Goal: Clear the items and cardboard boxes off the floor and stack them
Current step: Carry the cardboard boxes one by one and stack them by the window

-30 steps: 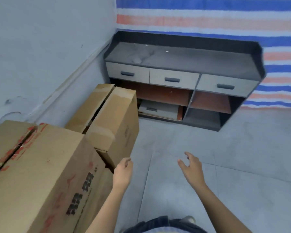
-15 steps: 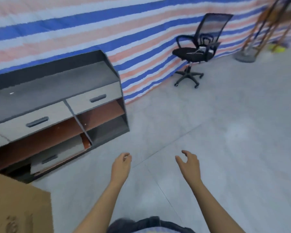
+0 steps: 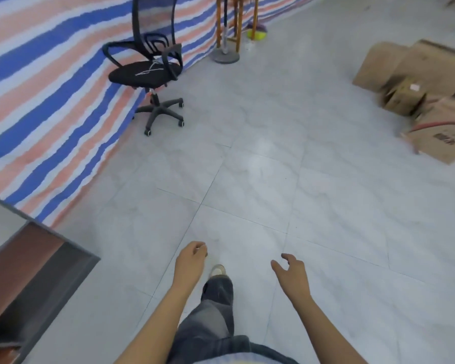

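Cardboard boxes lie on the tiled floor at the far right: a flattened one, a small box with a white label, and a larger box with black print and a red line. My left hand hangs in front of me with loosely curled fingers and holds nothing. My right hand is held out beside it, fingers relaxed and spread, also holding nothing. Both hands are far from the boxes.
A black office chair stands at the striped tarp wall on the left. A grey cabinet corner juts in at lower left. A round stand base and wooden poles stand at the back. My leg and shoe step forward.
The view has swung right, away from the stacked boxes and cabinet, toward the chair and the boxes on the floor. Both hands stay held out and hold nothing.
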{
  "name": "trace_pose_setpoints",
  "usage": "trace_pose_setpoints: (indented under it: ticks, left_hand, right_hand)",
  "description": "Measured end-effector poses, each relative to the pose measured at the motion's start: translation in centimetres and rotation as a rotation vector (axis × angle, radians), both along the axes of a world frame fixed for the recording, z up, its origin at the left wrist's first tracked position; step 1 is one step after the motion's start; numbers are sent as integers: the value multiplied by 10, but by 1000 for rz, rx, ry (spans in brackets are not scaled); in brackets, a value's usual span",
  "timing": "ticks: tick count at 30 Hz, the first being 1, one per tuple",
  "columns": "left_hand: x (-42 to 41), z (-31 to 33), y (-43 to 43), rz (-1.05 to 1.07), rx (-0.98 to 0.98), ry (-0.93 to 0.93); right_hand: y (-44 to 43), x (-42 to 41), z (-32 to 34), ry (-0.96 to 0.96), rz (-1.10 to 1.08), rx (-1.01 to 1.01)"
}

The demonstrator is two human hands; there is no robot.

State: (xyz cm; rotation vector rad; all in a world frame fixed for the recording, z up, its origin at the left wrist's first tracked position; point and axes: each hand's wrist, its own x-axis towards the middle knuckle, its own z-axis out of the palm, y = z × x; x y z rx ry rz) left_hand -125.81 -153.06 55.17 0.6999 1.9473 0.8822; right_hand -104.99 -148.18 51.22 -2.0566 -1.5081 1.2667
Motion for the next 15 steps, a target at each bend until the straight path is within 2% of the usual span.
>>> trace_pose_setpoints:
  ticks: [8, 11, 15]
  left_hand:
    - [-56, 24, 196, 42, 120, -86]
    - [-44, 28, 259, -10, 129, -115]
    - [-2, 8, 301, -203, 13, -148]
  right_hand:
    - [164, -25, 42, 17, -195, 121]
    - [200, -19, 49, 46, -293, 115]
    - [215, 3, 33, -3, -385, 28]
